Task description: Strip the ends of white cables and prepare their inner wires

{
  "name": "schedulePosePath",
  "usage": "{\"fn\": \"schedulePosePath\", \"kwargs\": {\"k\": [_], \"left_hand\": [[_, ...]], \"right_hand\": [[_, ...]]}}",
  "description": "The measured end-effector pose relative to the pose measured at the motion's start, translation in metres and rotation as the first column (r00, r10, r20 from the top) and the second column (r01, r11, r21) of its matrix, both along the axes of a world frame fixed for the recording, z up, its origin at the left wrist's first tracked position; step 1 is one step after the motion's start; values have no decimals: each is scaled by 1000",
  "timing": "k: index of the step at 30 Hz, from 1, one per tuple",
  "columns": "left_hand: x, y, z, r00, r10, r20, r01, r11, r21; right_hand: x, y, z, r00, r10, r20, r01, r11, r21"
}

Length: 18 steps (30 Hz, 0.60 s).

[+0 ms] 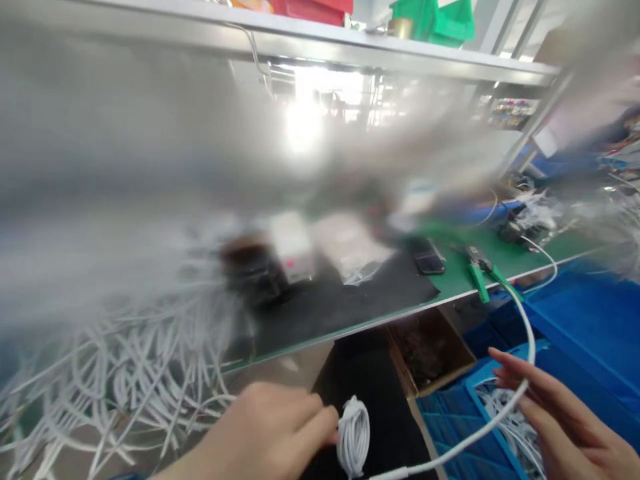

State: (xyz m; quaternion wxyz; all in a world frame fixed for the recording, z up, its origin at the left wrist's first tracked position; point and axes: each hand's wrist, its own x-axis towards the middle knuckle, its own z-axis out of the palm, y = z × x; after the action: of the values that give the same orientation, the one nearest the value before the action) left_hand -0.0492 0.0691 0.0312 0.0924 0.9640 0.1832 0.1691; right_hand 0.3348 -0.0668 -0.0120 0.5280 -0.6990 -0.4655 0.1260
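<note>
Oval, ropy white coil (pixel 354 437) sits at six o'clock, left fingers (pixel 320 427) pinching it; right fingers (pixel 547 385) gape loosely, smooth cable (pixel 530 340) arcing across.

Pale shelf (pixel 325 40) overhead | white glare (pixel 303 120) behind | green benchtop (pixel 457 280) below | slanting post (pixel 536 123) right

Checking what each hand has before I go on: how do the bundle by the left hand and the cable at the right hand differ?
The bundle is wound into a compact oval, while the cable runs in a wide curve. The bundle's strands look thin; the cable looks thicker. The bundle is at the left hand; the cable passes across the right hand. Both are white.
</note>
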Motion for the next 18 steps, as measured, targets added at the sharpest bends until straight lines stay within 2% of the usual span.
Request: {"fn": "schedulePosePath", "kwargs": {"k": [1,2,4,6,8,11,14,18], "left_hand": [[13,-4,-18,997,-58,-55,61,996,57],[26,-8,-35,994,-102,-47,107,987,120],[52,-15,-65,973,-219,-77,229,960,160],[78,-19,-85,929,-365,-67,371,911,182],[100,-19,-97,903,-429,-25,427,888,173],[124,-14,-108,907,-417,64,403,901,164],[134,-2,-124,922,-358,146,351,934,71],[129,22,-146,969,-167,181,192,973,-128]], "right_hand": [[-8,1,3,998,45,-35,-46,998,-41],[-19,3,5,992,94,-87,-101,992,-70],[-46,10,10,965,158,-207,-173,983,-56],[-76,18,11,922,127,-365,-152,987,-42],[-100,27,9,858,128,-498,-134,991,23],[-115,36,4,764,137,-630,-122,990,68],[-109,40,5,705,134,-696,-148,988,40],[-90,45,12,741,145,-656,-102,989,103]]}}
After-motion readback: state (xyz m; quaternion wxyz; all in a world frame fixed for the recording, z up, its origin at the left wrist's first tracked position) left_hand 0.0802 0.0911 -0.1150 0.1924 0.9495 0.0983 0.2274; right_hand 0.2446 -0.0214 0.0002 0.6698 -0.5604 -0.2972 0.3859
